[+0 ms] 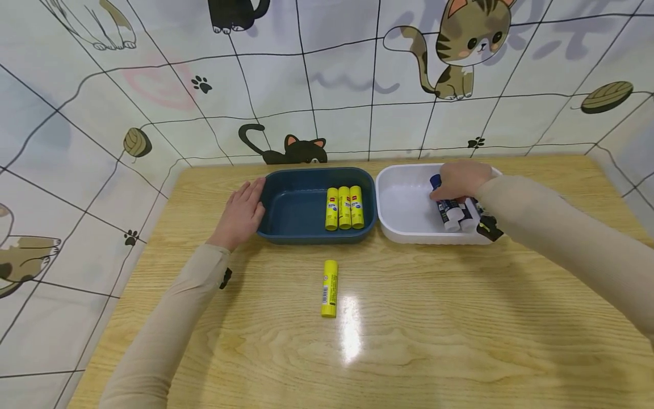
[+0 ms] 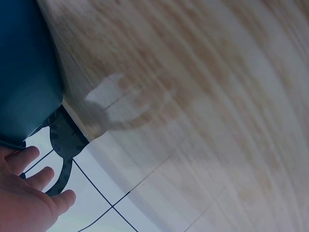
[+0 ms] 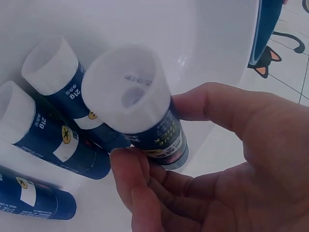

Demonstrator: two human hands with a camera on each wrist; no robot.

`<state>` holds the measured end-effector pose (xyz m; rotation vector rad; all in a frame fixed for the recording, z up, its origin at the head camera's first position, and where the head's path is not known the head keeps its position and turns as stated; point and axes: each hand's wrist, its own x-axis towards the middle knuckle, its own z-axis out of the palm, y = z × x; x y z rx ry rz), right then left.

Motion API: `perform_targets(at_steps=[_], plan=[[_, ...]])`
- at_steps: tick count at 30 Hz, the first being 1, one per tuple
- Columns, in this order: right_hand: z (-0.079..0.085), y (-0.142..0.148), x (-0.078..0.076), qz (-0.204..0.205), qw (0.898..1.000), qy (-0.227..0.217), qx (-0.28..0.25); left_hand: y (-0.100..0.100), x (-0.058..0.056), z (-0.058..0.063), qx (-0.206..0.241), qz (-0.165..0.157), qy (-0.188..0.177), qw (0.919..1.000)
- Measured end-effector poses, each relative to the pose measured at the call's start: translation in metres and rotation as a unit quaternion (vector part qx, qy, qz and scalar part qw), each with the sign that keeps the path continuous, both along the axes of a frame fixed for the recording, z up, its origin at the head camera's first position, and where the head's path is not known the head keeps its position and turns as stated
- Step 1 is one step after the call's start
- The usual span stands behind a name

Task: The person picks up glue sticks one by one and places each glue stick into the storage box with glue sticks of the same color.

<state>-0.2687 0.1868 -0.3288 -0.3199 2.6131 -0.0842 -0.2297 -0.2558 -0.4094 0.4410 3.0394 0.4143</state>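
My right hand (image 1: 462, 177) reaches into the white tray (image 1: 403, 234) and pinches a blue glue stick (image 3: 161, 137) with a white base between thumb and fingers. In the right wrist view, several more blue glue sticks (image 3: 53, 130) lie beside it in the tray. My left hand (image 1: 242, 211) rests with straight fingers against the left side of the dark blue tray (image 1: 291, 240). Inside that tray, at its right end, three yellow glue sticks (image 1: 344, 208) stand side by side. Another yellow glue stick (image 1: 330, 288) lies on the table in front of the trays.
Both trays sit next to each other near the back of the wooden table (image 1: 409, 318). Behind them rises a white backdrop (image 1: 337, 85) with cat drawings and black grid lines, which also encloses the sides.
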Motion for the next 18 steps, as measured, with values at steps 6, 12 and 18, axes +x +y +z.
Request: perform_targets(at_steps=[6,12,18], plan=[[-0.007,-0.003,-0.006,0.001,1.0,-0.008,0.01,0.0,0.0,0.0,0.003,-0.004,0.007,1.0],[-0.016,-0.007,-0.01,-0.011,0.999,-0.029,-0.012,0.0,-0.001,0.0,0.0,-0.005,0.003,1.0],[-0.02,-0.01,-0.012,-0.022,0.999,-0.041,-0.005,0.0,-0.001,-0.001,0.002,-0.003,0.004,1.0]])
